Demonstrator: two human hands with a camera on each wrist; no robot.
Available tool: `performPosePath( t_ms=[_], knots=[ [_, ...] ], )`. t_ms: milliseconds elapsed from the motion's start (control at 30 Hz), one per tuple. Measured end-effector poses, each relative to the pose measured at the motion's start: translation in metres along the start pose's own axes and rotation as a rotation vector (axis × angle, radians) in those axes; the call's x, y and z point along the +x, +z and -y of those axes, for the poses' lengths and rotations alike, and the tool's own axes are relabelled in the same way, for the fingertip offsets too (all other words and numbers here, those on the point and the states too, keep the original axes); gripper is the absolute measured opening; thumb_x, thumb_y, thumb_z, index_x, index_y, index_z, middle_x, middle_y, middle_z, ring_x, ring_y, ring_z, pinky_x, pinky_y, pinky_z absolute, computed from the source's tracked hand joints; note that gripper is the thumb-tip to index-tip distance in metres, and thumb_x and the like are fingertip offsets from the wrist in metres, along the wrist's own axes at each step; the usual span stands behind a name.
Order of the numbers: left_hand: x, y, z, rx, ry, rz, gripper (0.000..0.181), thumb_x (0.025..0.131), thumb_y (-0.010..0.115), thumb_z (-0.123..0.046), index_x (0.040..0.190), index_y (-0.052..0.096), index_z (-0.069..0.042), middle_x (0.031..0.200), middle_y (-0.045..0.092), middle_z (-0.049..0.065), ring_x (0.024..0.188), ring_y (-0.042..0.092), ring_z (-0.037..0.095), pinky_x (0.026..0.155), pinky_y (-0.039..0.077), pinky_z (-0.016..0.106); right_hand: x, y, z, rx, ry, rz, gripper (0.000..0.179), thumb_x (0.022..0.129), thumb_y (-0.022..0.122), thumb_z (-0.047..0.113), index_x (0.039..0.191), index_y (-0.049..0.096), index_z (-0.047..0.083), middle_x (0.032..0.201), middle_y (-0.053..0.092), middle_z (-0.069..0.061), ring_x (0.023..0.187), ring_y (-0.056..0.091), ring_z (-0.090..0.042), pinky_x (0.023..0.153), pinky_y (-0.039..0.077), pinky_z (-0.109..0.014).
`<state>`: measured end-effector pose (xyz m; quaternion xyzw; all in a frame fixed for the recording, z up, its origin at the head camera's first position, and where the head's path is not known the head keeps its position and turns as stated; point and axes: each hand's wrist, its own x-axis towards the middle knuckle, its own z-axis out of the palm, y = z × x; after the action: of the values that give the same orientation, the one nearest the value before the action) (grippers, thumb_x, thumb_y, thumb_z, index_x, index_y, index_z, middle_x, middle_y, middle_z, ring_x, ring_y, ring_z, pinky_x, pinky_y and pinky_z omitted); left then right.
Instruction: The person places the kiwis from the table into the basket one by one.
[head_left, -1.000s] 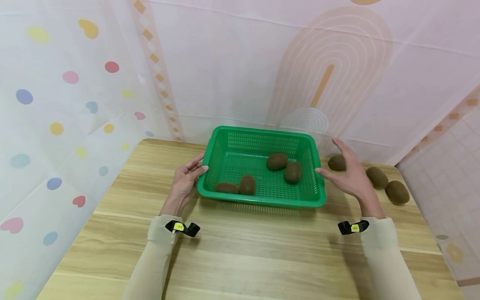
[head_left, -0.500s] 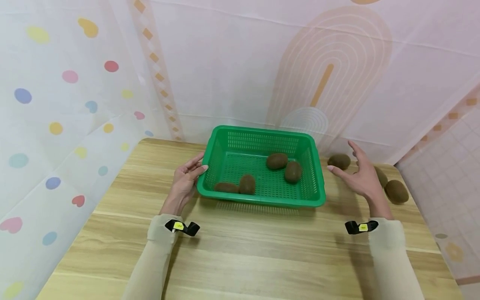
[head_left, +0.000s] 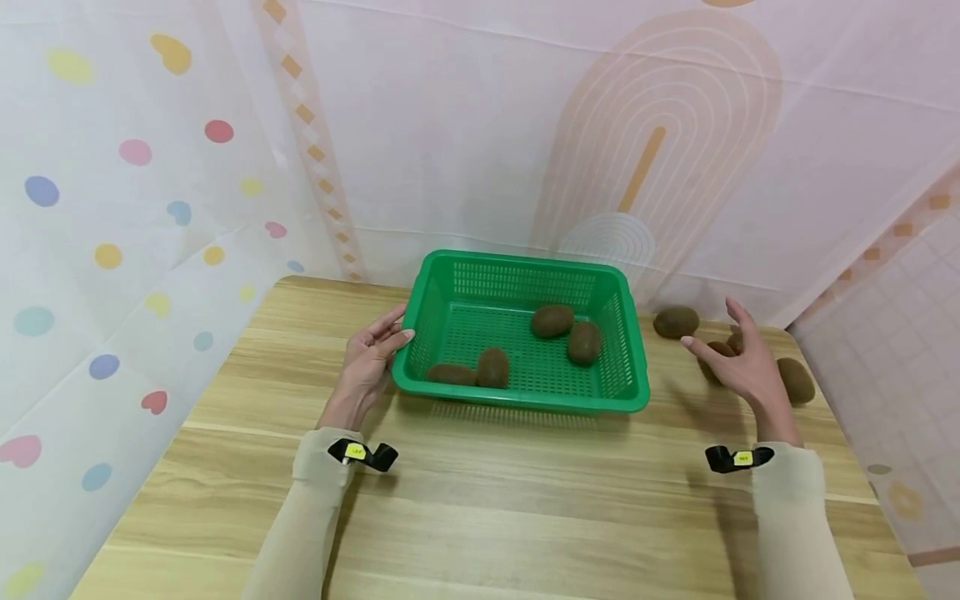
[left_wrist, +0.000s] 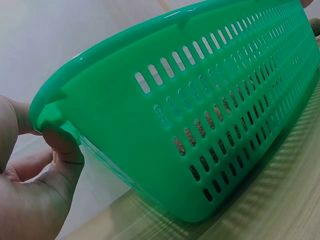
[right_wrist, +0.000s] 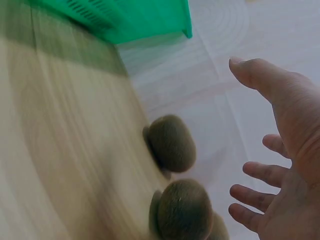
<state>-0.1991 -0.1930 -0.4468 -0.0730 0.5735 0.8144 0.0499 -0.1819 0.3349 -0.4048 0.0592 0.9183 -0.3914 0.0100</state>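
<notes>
A green plastic basket [head_left: 517, 402] stands on the table with several brown kiwis [head_left: 583, 343] lying in it, two near the right and two by the front left. My left hand [head_left: 369, 354] holds the basket's left rim, thumb and fingers at the edge, as the left wrist view [left_wrist: 45, 190] shows from close by. To the right of the basket, my right hand [head_left: 750, 367] hovers over loose kiwis with thumb and fingers spread, holding nothing. One kiwi [head_left: 677, 322] lies left of that hand, another kiwi [head_left: 797, 382] to its right; others are partly hidden beneath it.
The wooden table [head_left: 525, 517] reaches back to a patterned cloth [head_left: 465, 150] hanging behind it. A second cloth with coloured dots [head_left: 135, 250] runs along the left side. In the right wrist view, a kiwi [right_wrist: 172, 142] sits near the table's back edge.
My right hand has moved from beside the basket's right rim to the right, over the loose kiwis. The left hand and the basket have stayed in place.
</notes>
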Motion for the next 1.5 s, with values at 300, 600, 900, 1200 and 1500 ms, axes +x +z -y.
performPosePath(
  t_ms=[300, 600, 900, 1200, 1500],
  knots=[
    [0.001, -0.001, 0.001, 0.002, -0.004, 0.003, 0.06, 0.099, 0.066, -0.002, 0.155, 0.046, -0.007, 0.099, 0.058, -0.006, 0.08, 0.062, 0.001, 0.071, 0.059, 0.013, -0.001, 0.001, -0.031, 0.024, 0.059, 0.033, 0.106, 0.095, 0.065, 0.06, 0.167, -0.002, 0.021, 0.17, 0.013, -0.026, 0.152, 0.019, -0.054, 0.117, 0.024, -0.075],
    [0.0, 0.0, 0.001, 0.012, 0.012, 0.002, 0.059, 0.098, 0.065, 0.0, 0.154, 0.047, -0.007, 0.097, 0.059, -0.006, 0.078, 0.061, 0.001, 0.068, 0.058, 0.012, 0.0, 0.011, -0.052, 0.006, 0.104, -0.033, 0.098, 0.096, 0.063, 0.059, 0.166, 0.015, 0.009, 0.166, 0.023, -0.029, 0.147, 0.026, -0.057, 0.116, 0.03, -0.072],
    [-0.001, 0.001, 0.0, -0.003, 0.019, 0.023, 0.061, 0.098, 0.066, 0.0, 0.155, 0.046, -0.005, 0.095, 0.064, -0.008, 0.079, 0.064, 0.001, 0.069, 0.059, 0.013, 0.002, 0.021, -0.056, -0.048, 0.134, -0.136, 0.077, 0.1, 0.063, 0.04, 0.161, 0.032, 0.004, 0.156, 0.037, -0.036, 0.136, 0.039, -0.058, 0.106, 0.041, -0.069],
    [0.0, 0.001, 0.001, -0.013, 0.021, 0.02, 0.06, 0.098, 0.065, 0.002, 0.154, 0.046, -0.005, 0.095, 0.065, -0.007, 0.08, 0.066, 0.002, 0.071, 0.06, 0.015, 0.003, 0.022, -0.055, -0.043, 0.14, -0.169, 0.074, 0.099, 0.066, 0.037, 0.158, 0.037, 0.003, 0.155, 0.04, -0.033, 0.136, 0.041, -0.056, 0.108, 0.041, -0.066],
    [0.0, 0.0, 0.001, -0.005, 0.012, 0.013, 0.06, 0.098, 0.066, 0.0, 0.155, 0.046, -0.005, 0.096, 0.059, -0.007, 0.079, 0.062, 0.001, 0.07, 0.059, 0.013, 0.0, 0.019, -0.051, -0.014, 0.103, -0.18, 0.074, 0.098, 0.067, 0.04, 0.158, 0.04, 0.006, 0.159, 0.039, -0.029, 0.141, 0.036, -0.056, 0.113, 0.037, -0.067]
  ],
)
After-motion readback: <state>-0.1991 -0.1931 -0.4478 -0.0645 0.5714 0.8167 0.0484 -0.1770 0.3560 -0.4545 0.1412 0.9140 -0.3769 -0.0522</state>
